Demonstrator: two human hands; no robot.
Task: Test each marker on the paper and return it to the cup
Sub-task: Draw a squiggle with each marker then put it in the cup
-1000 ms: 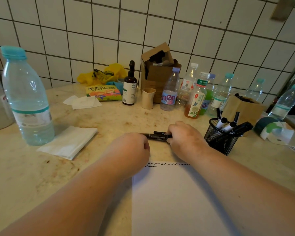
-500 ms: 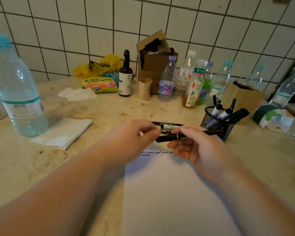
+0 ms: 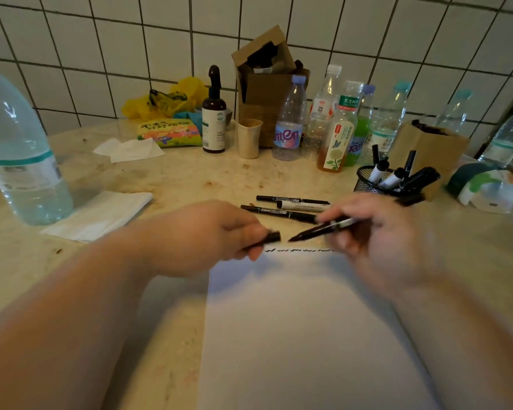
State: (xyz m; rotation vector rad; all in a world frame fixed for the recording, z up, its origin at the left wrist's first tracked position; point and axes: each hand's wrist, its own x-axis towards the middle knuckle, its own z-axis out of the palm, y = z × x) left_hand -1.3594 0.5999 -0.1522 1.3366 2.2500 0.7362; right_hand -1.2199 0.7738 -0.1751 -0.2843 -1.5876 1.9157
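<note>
A white tiled wall rises behind a stained beige counter. A sheet of white paper lies flat on the counter in front of the person, with a row of short black squiggles along its far edge.

Both hands hover just above that far edge, slightly blurred. The left hand is curled around a black marker cap, pinching it between thumb and fingers. The right hand grips an uncapped black marker, whose tip points left toward the cap, with a small gap between the two.

Just beyond the hands, three more markers lie side by side on the counter, two black and one white. To the right, beside the right hand, stands a black mesh cup holding several markers upright and leaning.

On the left stands a large clear water bottle, with a folded white napkin next to it. Along the wall sit a yellow bag, a colourful packet, a dark brown pump bottle, a small beige cup, an open cardboard box and a cluster of plastic drink bottles.
</note>
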